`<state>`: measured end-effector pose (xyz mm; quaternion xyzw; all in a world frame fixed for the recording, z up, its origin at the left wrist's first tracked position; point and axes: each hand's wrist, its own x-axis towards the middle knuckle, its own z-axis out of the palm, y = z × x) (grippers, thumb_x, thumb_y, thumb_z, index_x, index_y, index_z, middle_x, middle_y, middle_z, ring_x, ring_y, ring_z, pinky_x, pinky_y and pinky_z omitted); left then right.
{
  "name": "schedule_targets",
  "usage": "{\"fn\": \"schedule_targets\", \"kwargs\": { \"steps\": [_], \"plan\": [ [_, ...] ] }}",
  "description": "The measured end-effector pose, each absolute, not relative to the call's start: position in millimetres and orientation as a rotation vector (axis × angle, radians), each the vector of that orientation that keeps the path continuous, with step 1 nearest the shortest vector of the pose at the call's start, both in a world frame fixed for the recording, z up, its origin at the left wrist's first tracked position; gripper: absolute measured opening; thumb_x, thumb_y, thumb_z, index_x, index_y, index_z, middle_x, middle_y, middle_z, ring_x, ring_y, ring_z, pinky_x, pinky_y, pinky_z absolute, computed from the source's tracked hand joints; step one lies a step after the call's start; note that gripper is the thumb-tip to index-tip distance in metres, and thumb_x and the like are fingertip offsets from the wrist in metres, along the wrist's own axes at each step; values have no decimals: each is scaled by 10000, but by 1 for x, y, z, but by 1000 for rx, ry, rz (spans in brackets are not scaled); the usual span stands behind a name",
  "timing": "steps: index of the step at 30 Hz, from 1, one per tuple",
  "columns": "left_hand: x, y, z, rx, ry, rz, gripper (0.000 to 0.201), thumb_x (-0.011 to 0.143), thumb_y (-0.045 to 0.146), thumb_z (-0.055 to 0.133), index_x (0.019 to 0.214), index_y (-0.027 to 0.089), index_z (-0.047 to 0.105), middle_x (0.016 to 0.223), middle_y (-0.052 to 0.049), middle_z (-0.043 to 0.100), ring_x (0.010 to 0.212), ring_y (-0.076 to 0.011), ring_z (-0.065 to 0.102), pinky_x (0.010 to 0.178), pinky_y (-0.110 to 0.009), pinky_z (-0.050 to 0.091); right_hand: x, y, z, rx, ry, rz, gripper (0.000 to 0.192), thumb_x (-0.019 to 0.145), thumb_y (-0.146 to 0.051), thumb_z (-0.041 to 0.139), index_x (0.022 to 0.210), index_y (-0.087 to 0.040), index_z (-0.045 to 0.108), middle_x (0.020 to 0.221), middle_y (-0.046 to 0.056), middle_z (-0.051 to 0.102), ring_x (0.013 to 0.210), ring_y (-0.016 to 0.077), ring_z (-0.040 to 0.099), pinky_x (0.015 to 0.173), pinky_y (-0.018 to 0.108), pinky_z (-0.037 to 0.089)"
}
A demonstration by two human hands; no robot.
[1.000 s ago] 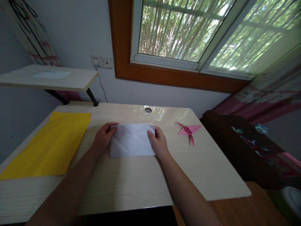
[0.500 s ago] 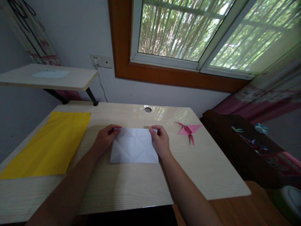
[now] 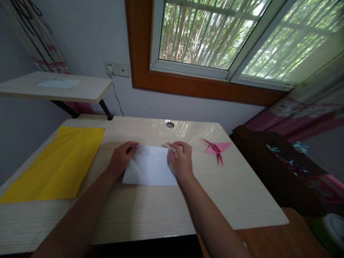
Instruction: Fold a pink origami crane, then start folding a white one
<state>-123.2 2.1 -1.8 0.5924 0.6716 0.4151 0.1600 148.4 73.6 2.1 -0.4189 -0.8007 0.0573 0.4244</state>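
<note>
White paper's (image 3: pixel 150 166) right edge under hand (image 3: pixel 182 161)

Pale wood-grain surface (image 3: pixel 150 211) with a round cable hole (image 3: pixel 170 124) near its back edge. White wall (image 3: pixel 88 39) behind, double socket (image 3: pixel 116 68) with a white cord plugged in. Raised side shelf (image 3: pixel 53 89) on black brackets at left. Brown-framed window (image 3: pixel 204 39) above, sliding pane, daylight and green stems outside. Pink patterned curtain (image 3: pixel 303 107) at right, dark wooden furniture (image 3: pixel 271 168) below it. Wood floor (image 3: pixel 268 243) at lower right.
</note>
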Motion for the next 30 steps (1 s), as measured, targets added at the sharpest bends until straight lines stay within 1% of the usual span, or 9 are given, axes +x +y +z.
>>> {"fn": "schedule_targets", "kwargs": {
  "steps": [3,6,9,13,18,21,23,26,30],
  "plan": [
    [-123,4,-4,1712,1923,1144,301,937,374,552,1144,223,711,990,-35,750,839,-202,659,792,-303,508,145,66,8,-953,-2097,79,271,898,-126,612,1124,-237,712,1214,115,628,1156,288,511,1014,500,467],
    [-123,5,-6,1729,1919,1117,286,938,351,539,1132,227,709,1025,-38,750,879,-205,672,834,-311,519,139,59,7,-733,-2296,183,290,943,-151,567,1192,-238,690,1242,104,639,1185,253,550,1032,457,497],
    [-123,6,-7,1748,1948,1120,286,939,337,523,1131,227,705,1063,-50,739,934,-214,674,873,-333,524,131,55,-2,-626,-2478,280,325,972,-263,576,1289,-239,649,1420,108,567,1300,258,527,1086,461,487],
    [-127,9,-10,1781,2080,1120,273,919,308,549,1120,218,711,1017,-68,732,949,-240,660,905,-385,526,127,55,-15,-658,-2618,270,458,982,-413,575,1384,-194,589,1475,137,545,1410,295,456,1162,512,416],
    [-132,11,-10,2088,2114,1169,215,895,190,569,1054,182,714,1083,-94,723,1048,-268,632,1018,-476,471,127,56,-19,-820,-2620,194,510,991,-438,547,1440,-196,543,1524,128,502,1455,314,406,1189,540,367],
    [-130,8,-5,2274,2057,1186,244,905,161,566,1103,173,708,1169,-104,703,1155,-272,599,1080,-491,445,127,59,-19,-954,-2572,147,509,995,-416,534,1444,-175,539,1524,136,501,1459,326,395,1191,547,356],
    [-122,6,-1,2371,1955,1117,276,932,142,521,1141,176,697,1210,-95,698,1233,-255,571,1124,-474,426,127,61,-19,-1016,-2551,130,520,996,-407,528,1449,-152,530,1529,144,493,1459,334,392,1191,550,353],
    [-101,3,-2,2531,1794,977,294,964,144,473,1154,172,695,1241,-82,707,1273,-238,573,1183,-477,371,127,63,-19,-1045,-2540,128,537,995,-401,524,1463,-137,510,1534,150,485,1459,330,393,1194,541,350],
    [-68,2,-18,2638,1701,721,383,1005,208,421,1334,151,608,1391,-100,636,1366,-241,517,1174,-449,386,128,64,-20,-1024,-2557,141,545,999,-381,510,1472,-110,491,1539,157,476,1471,320,377,1203,528,340]
  ]
}}
